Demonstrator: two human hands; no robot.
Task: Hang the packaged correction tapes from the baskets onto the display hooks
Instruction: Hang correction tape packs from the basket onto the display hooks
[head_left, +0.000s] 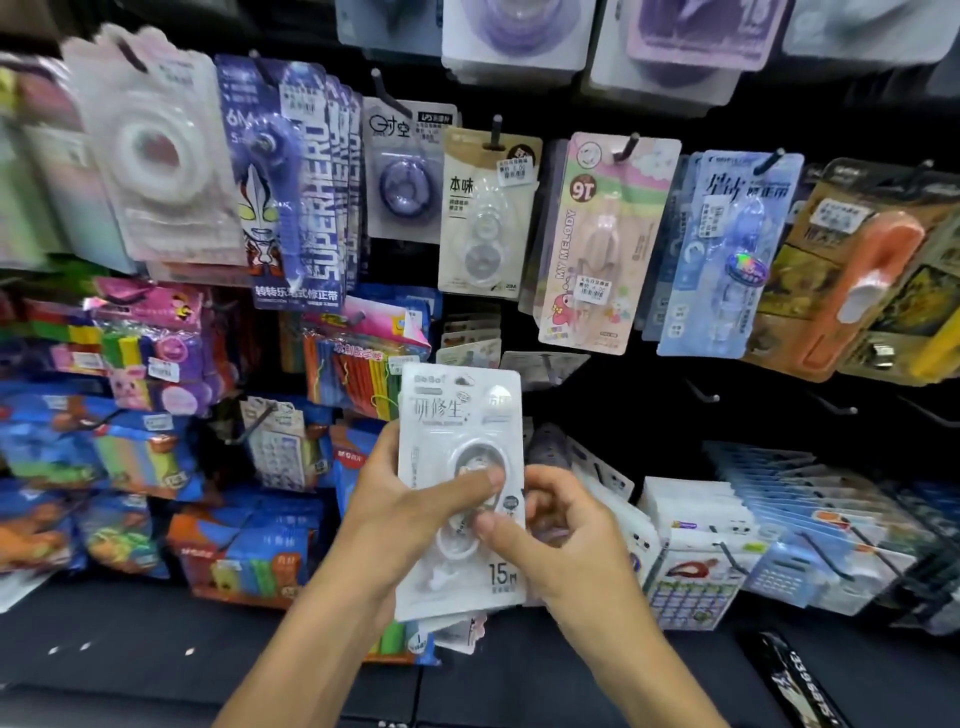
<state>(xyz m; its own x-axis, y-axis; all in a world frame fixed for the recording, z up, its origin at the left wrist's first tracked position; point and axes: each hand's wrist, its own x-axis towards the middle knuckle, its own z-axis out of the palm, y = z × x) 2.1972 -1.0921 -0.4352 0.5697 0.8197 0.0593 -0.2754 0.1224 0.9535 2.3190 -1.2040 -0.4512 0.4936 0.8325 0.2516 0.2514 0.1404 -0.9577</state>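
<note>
Both hands, left (410, 512) and right (558, 540), grip one white correction tape pack (460, 441) between them

Left side of black display wall (597, 400): colourful stick packs (358, 371), pink pig-print packet (150, 358), blue-orange packets (244, 556) stacked low. Lower right: calculator packs (691, 587), white eraser packs (696, 512). Printed black strip (795, 680) at bottom right corner.
</note>
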